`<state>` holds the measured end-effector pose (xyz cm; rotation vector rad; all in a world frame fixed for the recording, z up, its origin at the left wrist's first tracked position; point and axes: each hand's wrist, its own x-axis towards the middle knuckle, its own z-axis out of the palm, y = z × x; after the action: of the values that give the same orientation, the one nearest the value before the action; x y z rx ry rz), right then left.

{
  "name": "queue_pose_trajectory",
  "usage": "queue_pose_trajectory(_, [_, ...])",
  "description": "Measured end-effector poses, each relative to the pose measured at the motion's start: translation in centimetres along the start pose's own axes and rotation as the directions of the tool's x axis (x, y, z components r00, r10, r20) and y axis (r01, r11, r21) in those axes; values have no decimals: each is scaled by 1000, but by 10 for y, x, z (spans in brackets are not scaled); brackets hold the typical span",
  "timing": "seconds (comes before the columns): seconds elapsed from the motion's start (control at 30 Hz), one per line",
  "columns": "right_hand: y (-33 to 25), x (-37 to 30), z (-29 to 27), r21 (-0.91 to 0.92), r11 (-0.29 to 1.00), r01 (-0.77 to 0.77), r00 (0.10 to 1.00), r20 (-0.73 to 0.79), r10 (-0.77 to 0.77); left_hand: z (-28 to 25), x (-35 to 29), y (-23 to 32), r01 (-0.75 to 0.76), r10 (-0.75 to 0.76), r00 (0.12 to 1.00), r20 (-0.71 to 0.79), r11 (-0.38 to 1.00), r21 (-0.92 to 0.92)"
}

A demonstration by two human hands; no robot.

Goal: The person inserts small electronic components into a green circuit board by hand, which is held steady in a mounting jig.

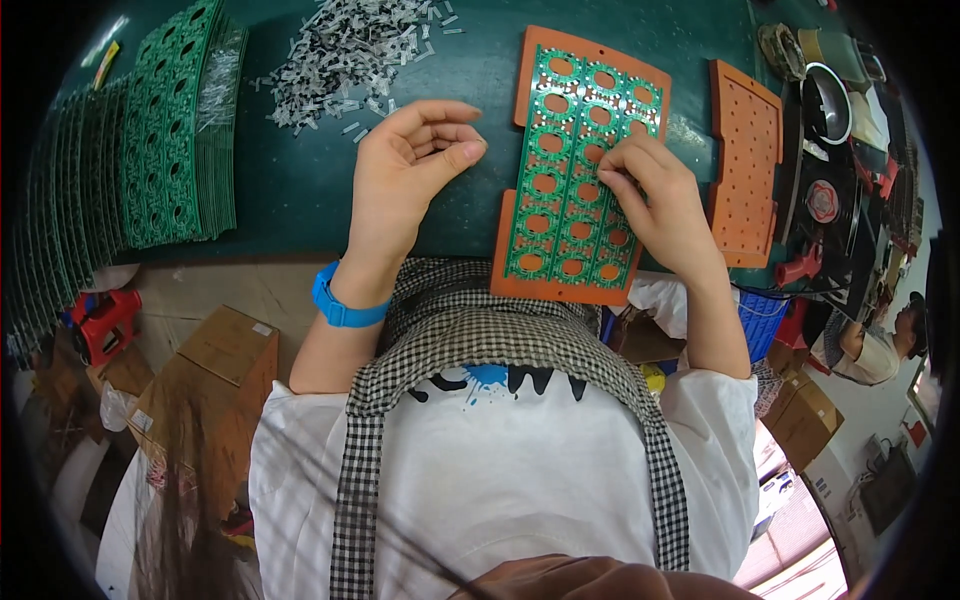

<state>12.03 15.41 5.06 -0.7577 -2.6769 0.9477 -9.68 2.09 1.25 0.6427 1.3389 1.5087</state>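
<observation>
A green circuit board panel (553,190) with rows of oval openings lies on an orange-brown fixture plate (520,275) at the table's front edge. Over its right side, my right hand (655,195) is closed in a pinch, thumb and index fingertips close to the board. Whatever lies between those fingertips is too small to make out. My left hand (415,155), above a blue wristband (347,300), hovers left of the board with its fingers loosely curled toward the thumb. The inside of its curl is hidden. Beyond it is a heap of small clear-and-dark parts (345,60).
Stacked green panels (165,130) stand on the left of the dark green table (290,190). On the right lies another orange-brown plate (745,160) with small holes. Cardboard boxes (210,370) sit below left. A person (870,345) is at the far right.
</observation>
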Motion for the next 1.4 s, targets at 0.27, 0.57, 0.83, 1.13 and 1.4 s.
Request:
queue_pose_trajectory(0.27, [0,-5,9,-53,998,19,996,-86,-23,3,-1,2,60,-52,997,62,990,-129])
queue_pose_trajectory(0.57, [0,-3,0,-65,998,18,1000,-16,-19,19,-8,1,88,-72,988,134,990,-111])
queue_pose_trajectory(0.83, [1,-2,2,-35,999,34,999,-16,-35,21,-10,2,146,-128,977,170,984,-98])
queue_pose_trajectory(1.13, [3,-16,13,-275,943,189,967,-115,-227,28,-11,6,178,-156,969,191,979,-103])
queue_pose_trajectory(1.4, [-23,-5,8,115,970,213,970,-145,-196,35,-14,6,271,-201,924,325,945,-185])
